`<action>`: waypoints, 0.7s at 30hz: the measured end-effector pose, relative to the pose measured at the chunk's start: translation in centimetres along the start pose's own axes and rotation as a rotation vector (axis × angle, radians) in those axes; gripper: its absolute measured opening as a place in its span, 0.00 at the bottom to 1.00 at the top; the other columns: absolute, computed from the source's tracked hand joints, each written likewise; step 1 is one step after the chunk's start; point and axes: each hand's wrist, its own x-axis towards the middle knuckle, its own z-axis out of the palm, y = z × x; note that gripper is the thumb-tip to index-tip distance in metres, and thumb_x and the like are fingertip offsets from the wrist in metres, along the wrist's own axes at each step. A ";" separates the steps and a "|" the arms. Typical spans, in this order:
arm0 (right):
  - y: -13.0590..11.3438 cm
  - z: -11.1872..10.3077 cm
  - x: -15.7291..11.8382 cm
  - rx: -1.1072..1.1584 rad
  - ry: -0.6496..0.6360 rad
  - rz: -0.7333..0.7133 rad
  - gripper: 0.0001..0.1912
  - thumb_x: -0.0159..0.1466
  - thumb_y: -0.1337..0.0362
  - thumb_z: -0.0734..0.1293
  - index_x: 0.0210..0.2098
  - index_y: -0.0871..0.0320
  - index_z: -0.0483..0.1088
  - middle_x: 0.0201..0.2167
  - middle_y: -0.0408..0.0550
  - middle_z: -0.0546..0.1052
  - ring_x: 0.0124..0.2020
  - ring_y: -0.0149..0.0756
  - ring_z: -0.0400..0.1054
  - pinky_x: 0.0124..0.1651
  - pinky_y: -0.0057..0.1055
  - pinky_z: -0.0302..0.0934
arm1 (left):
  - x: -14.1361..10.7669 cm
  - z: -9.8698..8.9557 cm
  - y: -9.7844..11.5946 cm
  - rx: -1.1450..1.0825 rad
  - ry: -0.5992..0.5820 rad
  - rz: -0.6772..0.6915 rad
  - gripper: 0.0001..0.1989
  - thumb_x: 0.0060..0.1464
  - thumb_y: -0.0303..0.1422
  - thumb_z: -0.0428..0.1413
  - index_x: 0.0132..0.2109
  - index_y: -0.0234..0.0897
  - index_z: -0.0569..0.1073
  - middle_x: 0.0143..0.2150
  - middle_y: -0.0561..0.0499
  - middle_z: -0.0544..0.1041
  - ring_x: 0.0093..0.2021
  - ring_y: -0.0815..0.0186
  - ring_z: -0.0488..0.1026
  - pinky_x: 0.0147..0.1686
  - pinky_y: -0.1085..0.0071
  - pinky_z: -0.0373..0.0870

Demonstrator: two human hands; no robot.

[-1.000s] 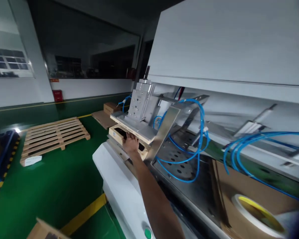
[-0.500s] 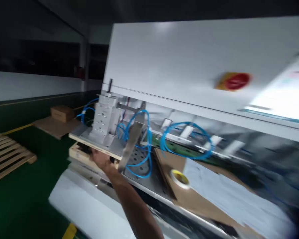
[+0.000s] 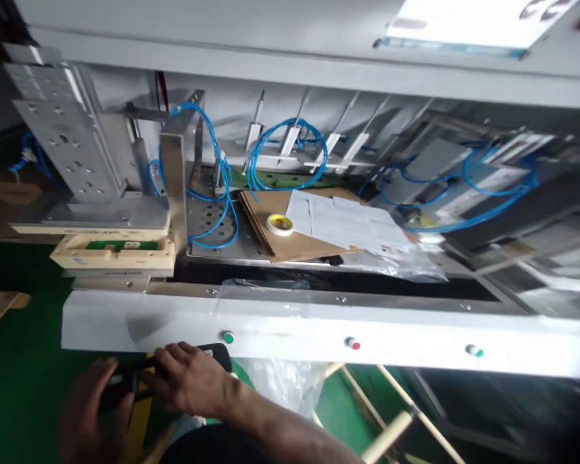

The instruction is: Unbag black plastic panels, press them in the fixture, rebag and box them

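Observation:
A long black part with a rounded end (image 3: 220, 356) is held low in front of the machine's white front panel. My right hand (image 3: 193, 379) is closed around its middle, palm down. At its other end is my left hand (image 3: 89, 409), smeared by motion, with thumb and fingers around the black piece. The part's exact kind cannot be made out. Above the hands, a cream fixture block (image 3: 72, 259) shows its recess with a green surface inside. Over it sits a metal press block (image 3: 72, 151) on a cream-edged plate (image 3: 125, 222).
A tape roll (image 3: 279, 225) and white papers (image 3: 338, 219) lie on cardboard (image 3: 256, 216). Blue tubing (image 3: 251, 161) hangs in loops. Green (image 3: 228, 337) and red (image 3: 352, 343) buttons line the front panel (image 3: 290, 328). Clear plastic (image 3: 290, 380) drapes over its edge.
A hand that was inside the fixture beneath the upper plate is out of it. Both hands are now on the black part below the panel. My view has turned right and down.

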 end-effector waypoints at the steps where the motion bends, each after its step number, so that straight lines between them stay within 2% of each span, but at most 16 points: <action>1: -0.2 -1.0 -1.6 -0.007 -0.015 0.034 0.19 0.70 0.52 0.70 0.56 0.52 0.76 0.49 0.50 0.80 0.40 0.39 0.71 0.39 0.35 0.65 | 0.8 1.1 0.9 0.022 -0.034 0.019 0.29 0.68 0.44 0.57 0.72 0.49 0.66 0.61 0.41 0.78 0.55 0.49 0.78 0.48 0.53 0.80; 3: 0.0 -3.0 -4.6 -0.037 -0.042 0.102 0.20 0.71 0.54 0.69 0.59 0.54 0.74 0.51 0.53 0.79 0.43 0.41 0.71 0.42 0.37 0.67 | 2.7 3.3 3.0 0.049 -0.133 0.113 0.29 0.67 0.48 0.58 0.70 0.45 0.67 0.57 0.42 0.81 0.53 0.49 0.80 0.48 0.55 0.80; 5: 0.2 -4.9 -7.3 -0.074 -0.016 0.187 0.22 0.72 0.55 0.68 0.61 0.57 0.72 0.53 0.57 0.79 0.49 0.45 0.72 0.50 0.41 0.69 | 4.6 5.2 5.1 0.044 -0.208 0.227 0.28 0.68 0.51 0.56 0.67 0.41 0.70 0.53 0.42 0.83 0.49 0.52 0.82 0.46 0.59 0.79; 8: -0.1 -6.2 -11.3 -0.109 0.167 0.378 0.19 0.73 0.60 0.67 0.61 0.58 0.71 0.57 0.57 0.78 0.61 0.46 0.70 0.64 0.46 0.65 | 6.9 7.5 7.2 0.040 -0.208 0.216 0.26 0.69 0.52 0.55 0.63 0.39 0.72 0.48 0.42 0.84 0.44 0.54 0.83 0.43 0.62 0.78; 11: -1.0 -5.1 -15.3 -0.125 0.353 0.647 0.13 0.73 0.67 0.67 0.57 0.57 0.74 0.49 0.52 0.82 0.57 0.41 0.73 0.62 0.41 0.67 | 8.6 9.3 7.9 -0.040 -0.193 0.012 0.24 0.69 0.51 0.55 0.61 0.40 0.72 0.50 0.41 0.83 0.48 0.53 0.83 0.42 0.64 0.79; 13: -1.2 -3.6 -17.7 -0.177 0.344 0.776 0.13 0.74 0.67 0.67 0.56 0.56 0.75 0.49 0.52 0.82 0.56 0.41 0.74 0.61 0.41 0.67 | 10.1 10.5 8.2 -0.165 -0.226 -0.118 0.23 0.69 0.51 0.54 0.60 0.40 0.72 0.52 0.42 0.83 0.50 0.54 0.83 0.44 0.64 0.79; 17: 0.4 -0.7 -20.8 -0.286 0.224 0.866 0.17 0.75 0.62 0.66 0.62 0.52 0.74 0.59 0.53 0.79 0.66 0.47 0.69 0.67 0.47 0.63 | 13.7 12.5 8.5 -0.376 -0.361 -0.267 0.22 0.68 0.52 0.52 0.55 0.40 0.74 0.53 0.42 0.83 0.53 0.52 0.82 0.51 0.59 0.79; 19: 1.7 0.0 -21.5 -0.300 0.221 0.884 0.17 0.75 0.62 0.66 0.62 0.52 0.74 0.62 0.53 0.78 0.67 0.47 0.67 0.69 0.47 0.61 | 15.3 13.3 8.4 -0.393 -0.373 -0.326 0.23 0.66 0.52 0.52 0.53 0.40 0.75 0.53 0.40 0.83 0.53 0.51 0.82 0.53 0.56 0.79; 21: 2.9 0.2 -21.9 -0.292 0.230 0.880 0.17 0.75 0.61 0.66 0.61 0.53 0.75 0.62 0.54 0.77 0.67 0.47 0.67 0.69 0.47 0.61 | 16.4 13.9 8.1 -0.382 -0.331 -0.376 0.23 0.65 0.53 0.53 0.53 0.39 0.75 0.53 0.39 0.83 0.54 0.50 0.81 0.54 0.54 0.78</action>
